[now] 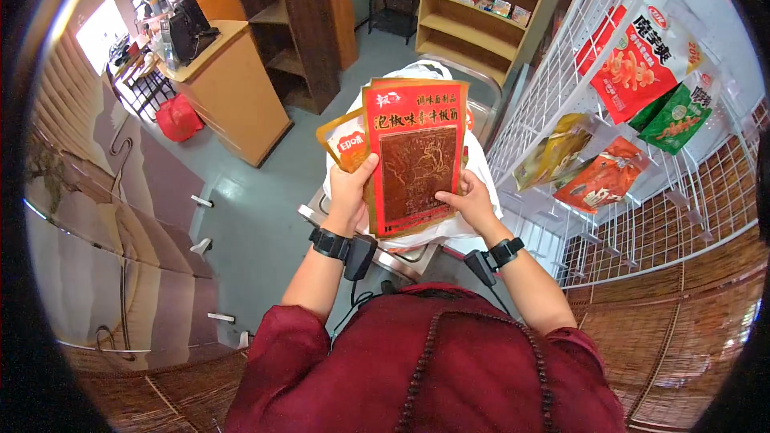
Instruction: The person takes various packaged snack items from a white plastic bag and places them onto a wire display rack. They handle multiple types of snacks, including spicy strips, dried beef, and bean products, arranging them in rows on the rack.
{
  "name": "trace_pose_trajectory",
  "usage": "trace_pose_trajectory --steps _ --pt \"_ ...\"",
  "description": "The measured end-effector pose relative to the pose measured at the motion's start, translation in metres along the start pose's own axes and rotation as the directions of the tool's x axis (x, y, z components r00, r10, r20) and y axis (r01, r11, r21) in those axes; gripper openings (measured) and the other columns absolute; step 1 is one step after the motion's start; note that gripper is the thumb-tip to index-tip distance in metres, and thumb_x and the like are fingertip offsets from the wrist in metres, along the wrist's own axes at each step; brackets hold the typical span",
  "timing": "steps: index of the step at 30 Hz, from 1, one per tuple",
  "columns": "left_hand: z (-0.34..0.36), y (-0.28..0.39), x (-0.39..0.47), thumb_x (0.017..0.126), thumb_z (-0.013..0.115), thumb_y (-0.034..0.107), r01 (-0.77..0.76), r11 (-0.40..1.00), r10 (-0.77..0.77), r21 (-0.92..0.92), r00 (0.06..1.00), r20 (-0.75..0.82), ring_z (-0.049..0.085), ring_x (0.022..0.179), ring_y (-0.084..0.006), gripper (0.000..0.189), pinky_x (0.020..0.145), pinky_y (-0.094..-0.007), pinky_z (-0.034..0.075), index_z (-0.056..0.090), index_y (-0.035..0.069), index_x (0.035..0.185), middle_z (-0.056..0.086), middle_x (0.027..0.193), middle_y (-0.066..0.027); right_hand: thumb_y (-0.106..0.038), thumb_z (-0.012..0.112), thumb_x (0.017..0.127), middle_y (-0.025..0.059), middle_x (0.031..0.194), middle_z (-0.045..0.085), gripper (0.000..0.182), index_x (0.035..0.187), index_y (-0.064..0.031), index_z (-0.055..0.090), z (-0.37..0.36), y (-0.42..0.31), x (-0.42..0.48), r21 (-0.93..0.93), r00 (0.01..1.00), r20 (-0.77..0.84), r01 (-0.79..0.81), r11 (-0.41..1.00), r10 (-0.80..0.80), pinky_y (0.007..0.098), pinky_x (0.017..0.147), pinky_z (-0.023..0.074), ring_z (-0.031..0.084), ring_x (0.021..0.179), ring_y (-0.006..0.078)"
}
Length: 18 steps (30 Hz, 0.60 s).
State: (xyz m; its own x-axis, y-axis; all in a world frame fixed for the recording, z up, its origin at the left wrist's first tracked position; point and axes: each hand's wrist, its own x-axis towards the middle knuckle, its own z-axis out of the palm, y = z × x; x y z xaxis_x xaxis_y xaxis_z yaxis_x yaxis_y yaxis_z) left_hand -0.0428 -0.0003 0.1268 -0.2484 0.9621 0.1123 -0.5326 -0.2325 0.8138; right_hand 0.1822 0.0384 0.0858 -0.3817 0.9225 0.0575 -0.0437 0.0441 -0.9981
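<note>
Between my two hands is a stack of flat snack packets, the front one a red packet (419,159) with a brown window panel and printed writing. My left hand (351,189) grips the stack at its left edge, thumb on top. A second packet (344,138), gold and white, fans out behind the red one on that side. My right hand (472,199) holds the lower right edge, its thumb lying on the front. Below the packets a white plastic bag (481,177) rests on a metal cart (409,266); its contents are mostly hidden.
To the right stands a white wire grid rack (541,108) with hanging red snack bags (637,66), a green bag (677,117) and an orange bag (604,174). Ahead is a wooden shelf unit (469,36) with small boxes. A wooden counter (231,84) and a red bag (179,117) are left.
</note>
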Motion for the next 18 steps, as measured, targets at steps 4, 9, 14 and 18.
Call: trace_pose_trajectory --steps 4,9,14,18 --pt "-0.005 -0.006 -0.006 0.080 0.059 0.002 0.166 0.971 -0.151 -0.175 0.984 0.093 0.056 0.093 -0.0150 0.034 0.079 -0.0294 0.047 0.049 0.000 0.112 0.056 0.108 -0.0088 0.005 0.061 0.075 0.0095 0.111 0.055 0.041 0.114 0.0022 0.046 -0.007 0.012 -0.009 0.137 0.996 -0.081 -0.026 0.990 0.037 0.0292 0.088 0.0413 0.052 0.102 0.0159" --pt "0.003 -0.013 -0.013 0.078 0.058 -0.001 0.151 0.989 -0.148 0.000 0.966 0.212 0.056 0.094 -0.0156 0.037 0.080 -0.0300 0.047 0.046 0.000 0.114 0.056 0.108 -0.0091 0.001 0.056 0.081 0.0101 0.116 0.052 0.035 0.115 0.0023 0.046 -0.015 0.024 -0.017 0.322 0.987 -0.130 -0.045 0.946 0.091 0.0295 0.087 0.0420 0.050 0.105 0.0155" --pt "0.007 -0.025 -0.013 0.077 0.060 0.000 0.085 0.996 -0.086 0.014 0.990 0.112 0.057 0.092 -0.0158 0.037 0.080 -0.0313 0.047 0.047 0.000 0.112 0.057 0.105 -0.0083 -0.003 0.052 0.085 0.0090 0.114 0.053 0.032 0.116 -0.0005 0.045 -0.022 0.027 -0.023 0.441 0.968 -0.224 0.002 0.898 0.108 0.0320 0.087 0.0426 0.051 0.103 0.0160" --pt "0.001 -0.020 -0.014 0.077 0.061 0.001 0.039 0.999 -0.038 -0.004 0.996 0.085 0.057 0.092 -0.0170 0.038 0.080 -0.0321 0.047 0.047 0.000 0.112 0.057 0.104 -0.0082 -0.005 0.049 0.086 0.0085 0.110 0.055 0.028 0.114 -0.0026 0.046 -0.043 0.017 -0.029 0.529 0.960 -0.245 0.016 0.849 0.135 0.0326 0.087 0.0432 0.053 0.100 0.0176"
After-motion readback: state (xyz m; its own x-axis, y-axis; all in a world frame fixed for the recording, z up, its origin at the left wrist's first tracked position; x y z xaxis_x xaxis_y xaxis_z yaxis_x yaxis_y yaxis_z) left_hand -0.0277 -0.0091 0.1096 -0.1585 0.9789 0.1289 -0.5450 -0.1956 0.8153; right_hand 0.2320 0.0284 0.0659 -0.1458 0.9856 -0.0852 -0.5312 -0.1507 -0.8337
